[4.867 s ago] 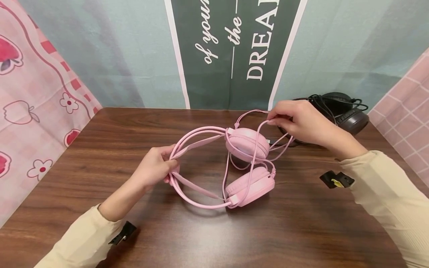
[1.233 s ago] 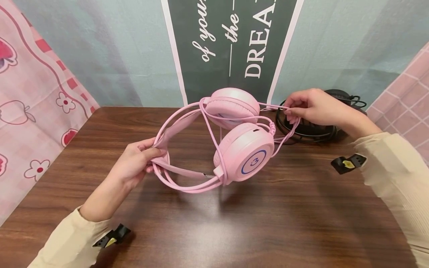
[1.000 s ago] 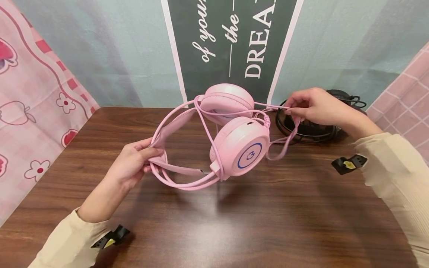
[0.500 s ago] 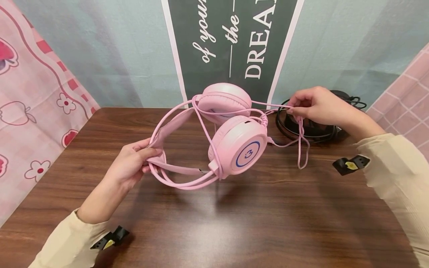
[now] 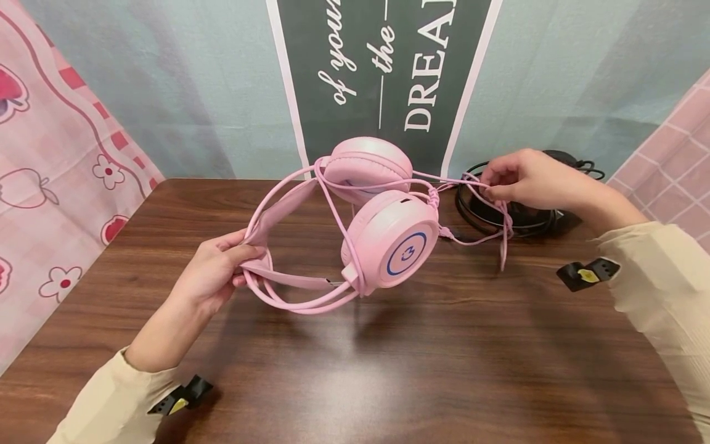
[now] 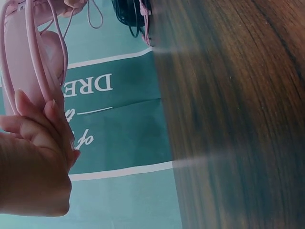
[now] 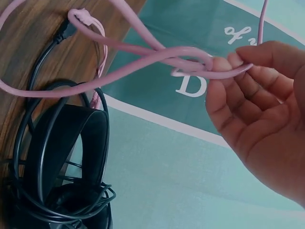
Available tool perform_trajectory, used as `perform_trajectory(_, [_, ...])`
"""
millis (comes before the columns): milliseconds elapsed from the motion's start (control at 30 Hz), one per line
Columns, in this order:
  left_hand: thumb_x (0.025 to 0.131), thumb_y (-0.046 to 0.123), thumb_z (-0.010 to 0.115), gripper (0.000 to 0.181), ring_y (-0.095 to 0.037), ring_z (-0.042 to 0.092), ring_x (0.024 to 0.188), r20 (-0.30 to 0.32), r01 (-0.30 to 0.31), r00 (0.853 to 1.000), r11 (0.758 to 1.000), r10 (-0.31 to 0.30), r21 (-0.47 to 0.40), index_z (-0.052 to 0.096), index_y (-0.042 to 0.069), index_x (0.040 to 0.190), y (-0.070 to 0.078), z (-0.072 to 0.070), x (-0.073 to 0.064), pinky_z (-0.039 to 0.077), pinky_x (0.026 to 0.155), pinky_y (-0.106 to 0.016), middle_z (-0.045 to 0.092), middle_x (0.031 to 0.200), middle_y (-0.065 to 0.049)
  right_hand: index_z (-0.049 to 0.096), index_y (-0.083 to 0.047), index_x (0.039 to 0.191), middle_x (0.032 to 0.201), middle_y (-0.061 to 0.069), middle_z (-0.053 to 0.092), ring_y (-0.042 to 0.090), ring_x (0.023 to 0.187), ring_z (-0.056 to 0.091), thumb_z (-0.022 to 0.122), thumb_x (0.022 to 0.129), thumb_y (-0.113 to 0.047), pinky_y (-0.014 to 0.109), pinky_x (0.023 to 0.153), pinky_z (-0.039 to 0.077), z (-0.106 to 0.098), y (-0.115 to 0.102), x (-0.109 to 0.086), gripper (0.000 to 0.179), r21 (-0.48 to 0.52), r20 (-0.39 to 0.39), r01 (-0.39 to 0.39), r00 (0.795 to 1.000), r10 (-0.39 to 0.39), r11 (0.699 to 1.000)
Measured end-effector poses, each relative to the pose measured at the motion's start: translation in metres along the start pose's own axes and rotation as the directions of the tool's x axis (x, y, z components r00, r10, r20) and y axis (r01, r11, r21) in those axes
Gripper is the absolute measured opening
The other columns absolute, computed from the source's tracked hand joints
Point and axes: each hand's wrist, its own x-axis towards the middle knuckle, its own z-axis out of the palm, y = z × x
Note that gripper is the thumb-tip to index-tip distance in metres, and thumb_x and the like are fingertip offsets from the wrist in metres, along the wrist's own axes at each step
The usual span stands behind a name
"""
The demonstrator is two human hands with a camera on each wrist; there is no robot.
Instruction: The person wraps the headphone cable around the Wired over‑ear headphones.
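Pink headphones (image 5: 407, 246) are held above the table, one ear cup turned to show a blue ring and logo. My left hand (image 5: 213, 271) grips the headband at its top; the left wrist view has its fingers curled round the pink headband (image 6: 40, 62). Pink cable wraps across both ear cups and runs right to my right hand (image 5: 524, 179). In the right wrist view, fingertips and thumb pinch the pink cable (image 7: 119, 69) where loops cross. A small loop hangs under that hand, and pink plug ends (image 7: 83, 18) dangle behind it.
Black headphones (image 7: 50, 143) with their black cable bundled lie at the table's back right, partly behind my right hand. The brown wooden table (image 5: 310, 382) meets a green banner (image 5: 355, 80) at the back. Patterned cloth hangs left, pink tile print right.
Over several seconds the pink headphones have been lifted and turned, and my right hand has moved right with the cable. Lately the headphones shift slightly left and the hanging cable loop changes shape.
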Motion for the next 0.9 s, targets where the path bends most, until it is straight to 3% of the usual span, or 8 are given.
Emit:
perform_trajectory(367, [0.085,-0.006,0.052,0.015,-0.004,0.043,0.042,-0.013,-0.010,1.000,1.000,0.010,-0.005,0.061,0.006,0.084,-0.002,-0.001,-0.001,0.031,0.036,-0.010,0.059,0.062,-0.006,0.052,-0.003,0.086,0.072,0.003,0.060,0.012,0.061,0.056,0.051,0.090,0.000,0.022,0.056,0.047,0.003,0.007,-0.001,0.005,0.021,0.090,0.080,0.993,-0.082,0.997])
perform_trajectory(633, [0.085,-0.007,0.052,0.018,-0.006,0.047,0.041,-0.022,-0.012,1.000,0.999,0.012,-0.040,0.063,0.007,0.084,-0.001,-0.004,-0.001,0.031,0.035,-0.011,0.059,0.061,-0.007,0.059,-0.006,0.084,0.069,0.001,0.056,0.012,0.059,0.052,0.057,0.086,0.000,0.023,0.054,0.043,0.004,0.011,-0.002,0.007,-0.063,0.089,0.007,0.996,-0.001,0.998])
perform_trajectory(900, [0.085,-0.008,0.050,0.018,-0.006,0.048,0.040,-0.020,-0.013,1.000,0.998,0.012,-0.065,0.063,0.006,0.083,0.000,-0.006,-0.001,0.031,0.034,-0.010,0.059,0.060,-0.007,0.051,0.001,0.089,0.077,0.009,0.061,0.013,0.063,0.057,0.047,0.089,0.005,0.023,0.057,0.051,0.006,0.015,-0.003,0.006,0.075,0.113,-0.021,0.994,0.013,0.997])
